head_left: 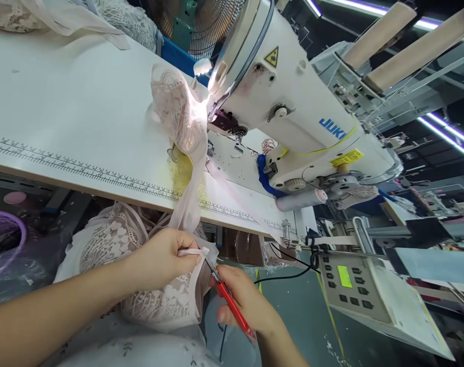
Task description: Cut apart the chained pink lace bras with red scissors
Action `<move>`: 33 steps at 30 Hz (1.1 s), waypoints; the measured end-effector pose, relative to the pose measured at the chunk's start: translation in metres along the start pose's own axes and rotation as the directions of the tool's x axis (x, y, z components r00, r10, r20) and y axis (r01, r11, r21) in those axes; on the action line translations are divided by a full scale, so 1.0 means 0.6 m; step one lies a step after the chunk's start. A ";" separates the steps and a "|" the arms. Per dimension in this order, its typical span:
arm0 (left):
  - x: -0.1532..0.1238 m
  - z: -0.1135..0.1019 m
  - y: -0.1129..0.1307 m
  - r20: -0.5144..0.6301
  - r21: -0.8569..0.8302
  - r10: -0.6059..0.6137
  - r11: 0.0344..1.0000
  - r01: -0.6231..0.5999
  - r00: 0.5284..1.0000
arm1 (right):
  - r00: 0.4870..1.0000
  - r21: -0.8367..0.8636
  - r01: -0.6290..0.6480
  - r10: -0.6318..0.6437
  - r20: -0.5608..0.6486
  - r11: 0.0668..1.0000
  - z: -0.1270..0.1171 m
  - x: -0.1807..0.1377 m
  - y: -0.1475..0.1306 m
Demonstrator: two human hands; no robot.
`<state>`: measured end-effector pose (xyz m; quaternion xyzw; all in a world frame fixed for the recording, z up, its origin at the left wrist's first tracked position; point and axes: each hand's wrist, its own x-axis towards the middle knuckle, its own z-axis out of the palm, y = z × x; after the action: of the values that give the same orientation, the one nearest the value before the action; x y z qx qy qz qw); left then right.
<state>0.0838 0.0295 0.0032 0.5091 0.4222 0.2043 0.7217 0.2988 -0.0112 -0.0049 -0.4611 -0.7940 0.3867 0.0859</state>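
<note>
Over my lap, my left hand (165,262) pinches the end of a pale pink fabric strip (188,204). The strip runs down from a lace bra cup (174,107) lying at the sewing machine's needle. My right hand (243,298) is closed round red-handled scissors (234,308), whose blade tips meet the fabric edge just right of my left fingers. More pale lace bra pieces (113,234) lie across my lap beneath both hands. I cannot tell whether the blades are parted.
A white JUKI sewing machine (293,97) stands on the white table (63,102), which has a printed ruler along its front edge. A control box (354,280) hangs at the right. A purple basket (23,229) is at left, a fan (201,25) behind.
</note>
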 end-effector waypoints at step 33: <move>0.006 0.008 0.005 -0.001 -0.019 0.042 0.999 -0.042 0.999 | 0.976 0.035 -0.026 0.033 -0.217 0.999 0.019 -0.012 0.013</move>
<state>0.0901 0.0308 0.0050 0.5109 0.4095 0.2234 0.7220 0.3026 -0.0210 -0.0162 -0.5109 -0.7666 0.3479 0.1738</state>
